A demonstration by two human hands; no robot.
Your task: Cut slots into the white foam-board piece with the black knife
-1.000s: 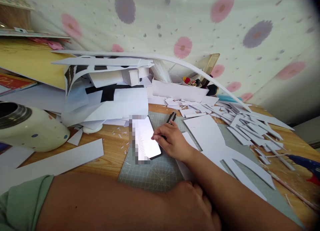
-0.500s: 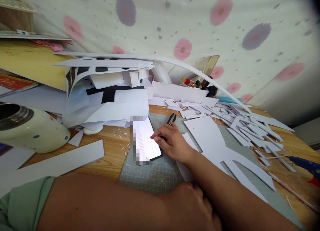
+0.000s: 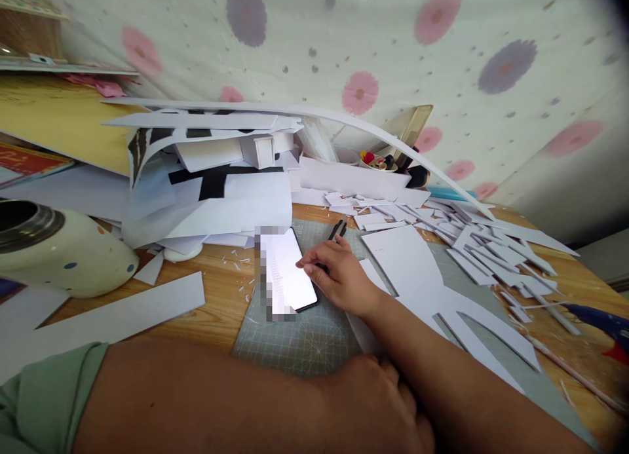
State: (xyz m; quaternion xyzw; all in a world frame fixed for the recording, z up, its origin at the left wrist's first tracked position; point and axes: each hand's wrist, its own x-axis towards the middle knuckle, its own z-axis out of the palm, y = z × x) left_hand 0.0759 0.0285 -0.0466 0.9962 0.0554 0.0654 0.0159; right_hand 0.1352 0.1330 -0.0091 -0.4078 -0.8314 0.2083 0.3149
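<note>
A smartphone point(image 3: 295, 270) with a bright white screen lies on the grey cutting mat point(image 3: 309, 352); its left part is pixelated. My right hand point(image 3: 339, 274) is over its right edge, fingers curled and fingertips at the screen. Beneath or behind that hand shows a slim black tool point(image 3: 338, 229); whether the fingers grip it I cannot tell. My left hand point(image 3: 378, 401) is closed low in front, against my right forearm, its fingertips hidden. A cut white foam board shape point(image 3: 410, 257) lies right of my right hand, partly under the forearm.
White offcuts point(image 3: 491, 251) are heaped at the right, near a blue glue gun point(image 3: 597, 320). An open cream flask point(image 3: 73, 257) lies tilted at the left. White sheets with black tape point(image 3: 236, 202) and a long bent strip point(image 3: 354, 123) are at the back.
The view has shifted very slightly. My right fingertips have moved up a little at the phone's screen; my left hand stays in place.
</note>
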